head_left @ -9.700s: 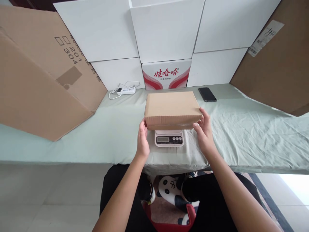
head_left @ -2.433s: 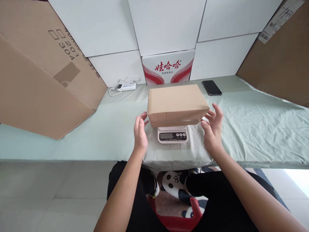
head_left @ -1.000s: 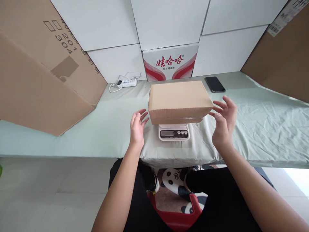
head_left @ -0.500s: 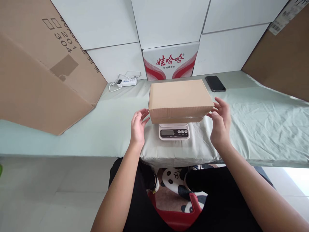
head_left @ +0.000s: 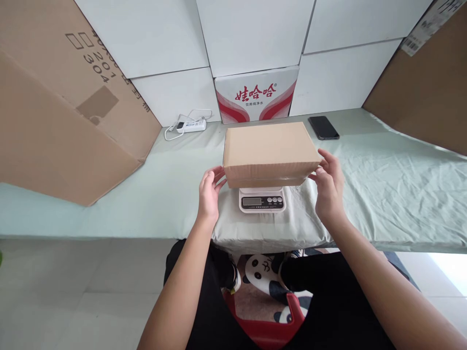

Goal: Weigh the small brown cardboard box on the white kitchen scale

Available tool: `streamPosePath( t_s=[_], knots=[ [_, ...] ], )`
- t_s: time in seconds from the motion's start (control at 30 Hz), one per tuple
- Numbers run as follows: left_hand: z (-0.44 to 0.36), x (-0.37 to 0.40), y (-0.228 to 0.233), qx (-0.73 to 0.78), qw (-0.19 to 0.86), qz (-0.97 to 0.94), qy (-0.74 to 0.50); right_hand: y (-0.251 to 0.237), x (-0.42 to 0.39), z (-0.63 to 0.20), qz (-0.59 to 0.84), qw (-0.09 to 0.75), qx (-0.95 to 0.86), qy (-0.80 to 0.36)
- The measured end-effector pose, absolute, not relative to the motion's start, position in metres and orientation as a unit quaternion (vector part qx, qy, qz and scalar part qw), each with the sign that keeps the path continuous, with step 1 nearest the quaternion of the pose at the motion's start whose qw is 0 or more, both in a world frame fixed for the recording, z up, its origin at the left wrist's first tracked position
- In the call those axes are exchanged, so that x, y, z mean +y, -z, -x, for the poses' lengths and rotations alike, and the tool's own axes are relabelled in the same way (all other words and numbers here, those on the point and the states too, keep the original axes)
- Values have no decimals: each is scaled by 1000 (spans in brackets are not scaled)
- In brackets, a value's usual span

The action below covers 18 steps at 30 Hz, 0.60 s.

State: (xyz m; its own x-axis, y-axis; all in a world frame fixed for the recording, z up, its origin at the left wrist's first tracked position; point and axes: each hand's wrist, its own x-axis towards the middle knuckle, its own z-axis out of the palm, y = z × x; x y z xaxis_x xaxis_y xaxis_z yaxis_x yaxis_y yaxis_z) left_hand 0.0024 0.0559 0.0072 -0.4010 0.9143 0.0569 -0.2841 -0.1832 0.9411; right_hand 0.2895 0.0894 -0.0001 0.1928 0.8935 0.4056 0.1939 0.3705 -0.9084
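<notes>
Closed brown cardboard box (head_left: 269, 153) sits flat on a small white kitchen scale (head_left: 261, 200), overhanging it on both sides; only the scale's front panel with display and buttons shows below the box. Scale stands on the pale green cloth-covered table (head_left: 383, 194), near the front edge, dead centre. Left hand (head_left: 209, 194) is open, fingers spread and curled toward the box's left front corner, fingertips just at it; can't tell if they actually touch, no grasp. Right hand (head_left: 329, 189) is open too, fingertips against the box's right end near the front corner, thumb below; contact looks light, not a closed grip. Behind the box: a red-and-white printed carton (head_left: 256, 95) against the white wall panels (head_left: 153, 43). White power strip with cable (head_left: 188, 125) at back left, black phone (head_left: 323, 128) lying flat at back right, well apart from the box. Large flattened cardboard sheet (head_left: 62, 112) leans at far left, another cardboard sheet (head_left: 426, 82) at far right.
</notes>
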Motion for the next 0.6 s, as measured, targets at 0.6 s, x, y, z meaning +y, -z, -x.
streamPosePath(
  t_s=[0.6],
  knots=[
    [-5, 57, -7, 476, 435, -346, -681, -3, 92, -283, 488, 598, -558, -306]
  ],
)
